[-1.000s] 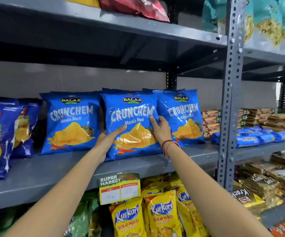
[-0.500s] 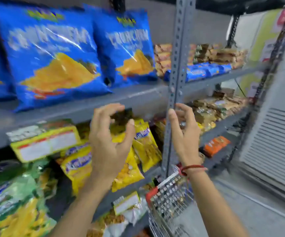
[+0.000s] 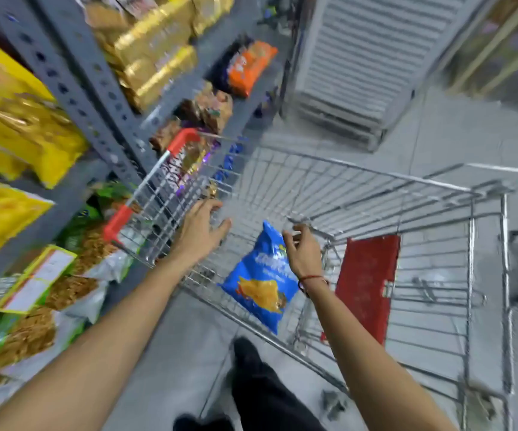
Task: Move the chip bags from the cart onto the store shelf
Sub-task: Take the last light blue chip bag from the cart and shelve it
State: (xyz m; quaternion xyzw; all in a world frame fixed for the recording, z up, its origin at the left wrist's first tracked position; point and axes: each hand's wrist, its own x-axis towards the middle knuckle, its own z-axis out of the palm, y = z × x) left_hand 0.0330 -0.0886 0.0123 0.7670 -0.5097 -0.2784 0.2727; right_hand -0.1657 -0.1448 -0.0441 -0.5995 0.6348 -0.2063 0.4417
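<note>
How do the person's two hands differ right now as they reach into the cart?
The left hand is spread flat with open fingers, while the right hand is curled, fingers bent. The left hand hovers over bare wire of the cart, apart from the blue chip bag; the right hand is at the bag's top corner, though blur hides whether it grips. Only the right wrist wears a red thread. Both hands reach down into the cart.

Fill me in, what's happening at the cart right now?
A person is restocking chips and is reaching down into the wire cart with both hands. One blue chip bag stands tilted inside it. The right hand is at the bag's top edge with fingers curled, though a closed grip isn't clear through the blur. The left hand is open and empty above the basket. The shelves of snacks stand to the left.
</note>
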